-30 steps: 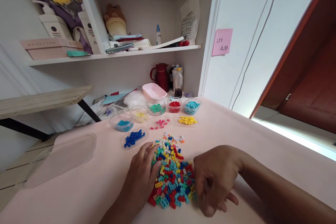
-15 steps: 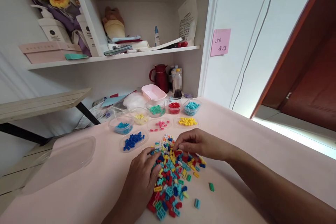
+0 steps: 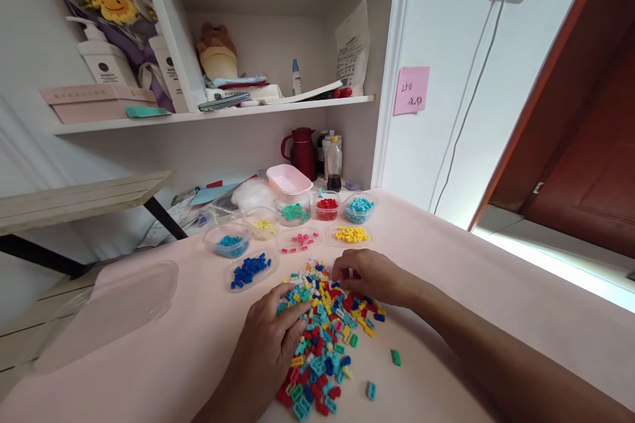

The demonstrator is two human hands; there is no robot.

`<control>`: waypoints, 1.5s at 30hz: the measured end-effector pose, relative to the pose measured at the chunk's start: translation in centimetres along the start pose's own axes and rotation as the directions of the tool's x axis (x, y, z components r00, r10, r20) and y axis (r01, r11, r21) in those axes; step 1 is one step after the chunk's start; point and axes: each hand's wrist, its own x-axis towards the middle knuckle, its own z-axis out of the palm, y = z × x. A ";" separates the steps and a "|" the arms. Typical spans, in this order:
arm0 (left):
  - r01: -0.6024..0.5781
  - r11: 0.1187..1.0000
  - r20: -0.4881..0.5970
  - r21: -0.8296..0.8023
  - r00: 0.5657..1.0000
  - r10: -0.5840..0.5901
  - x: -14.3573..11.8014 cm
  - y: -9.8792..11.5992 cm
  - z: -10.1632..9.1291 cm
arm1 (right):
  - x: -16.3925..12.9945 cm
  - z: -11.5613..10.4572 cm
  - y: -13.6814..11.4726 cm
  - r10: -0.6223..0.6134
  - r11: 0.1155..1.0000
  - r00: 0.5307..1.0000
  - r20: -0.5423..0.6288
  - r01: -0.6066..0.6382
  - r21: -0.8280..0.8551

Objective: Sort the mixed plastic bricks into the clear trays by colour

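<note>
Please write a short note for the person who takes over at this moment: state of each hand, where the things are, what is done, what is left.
Left hand: flat on the left edge of the mixed brick pile, holds nothing visible.
Right hand: fingertips pinched at the pile's far edge; whether they hold a brick I cannot tell.
Done: trays behind hold sorted dark blue bricks, pink bricks, yellow bricks, red bricks.
Left: most of the pile, plus two stray bricks on the pink table.

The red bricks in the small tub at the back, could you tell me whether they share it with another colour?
No, the tub of red bricks holds only red pieces.
</note>
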 end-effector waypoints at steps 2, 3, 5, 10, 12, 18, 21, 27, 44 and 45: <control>0.008 1.000 0.000 0.008 1.000 -0.008 0.0 0.1 -0.1 | 0.0 0.0 -0.1 0.003 1.000 1.000 0.020 -0.003 0.005; 0.013 1.000 0.002 0.012 1.000 -0.013 0.0 0.2 -0.1 | 0.0 -0.1 -0.1 0.005 1.000 1.000 0.028 -0.005 0.007; 0.023 1.000 0.010 0.021 1.000 -0.023 0.1 0.3 -0.2 | 0.0 0.0 -0.1 0.001 1.000 0.999 0.036 -0.001 0.011; 0.039 0.999 0.029 0.039 0.999 -0.040 0.2 0.5 -0.3 | 0.0 0.3 0.1 -0.020 0.999 1.000 0.016 0.021 -0.027; 0.041 0.998 0.034 0.039 0.999 -0.042 0.2 0.4 -0.3 | 0.0 0.3 0.1 -0.029 0.999 0.999 0.018 0.029 -0.037; 0.041 0.999 0.012 0.022 0.999 -0.041 0.0 0.2 0.1 | -0.1 0.2 0.0 -0.048 0.998 0.998 0.027 0.050 -0.049; 0.041 0.999 0.012 0.014 0.999 -0.042 0.0 0.2 0.1 | -0.2 0.2 -0.2 -0.055 0.995 0.998 0.020 0.056 -0.078; 0.047 0.999 -0.001 0.007 0.999 -0.047 0.2 0.3 0.0 | -0.1 0.4 -0.8 -0.043 0.991 0.999 -0.011 0.041 -0.125; -0.105 0.993 -0.199 -0.046 0.975 0.094 0.0 -0.3 0.1 | -0.1 0.4 -1.7 0.022 0.947 0.998 -0.052 -0.004 0.320; -0.110 0.993 -0.215 -0.044 0.972 0.098 0.1 -0.3 0.0 | -0.1 0.4 -1.9 0.016 0.937 0.999 -0.042 0.000 0.351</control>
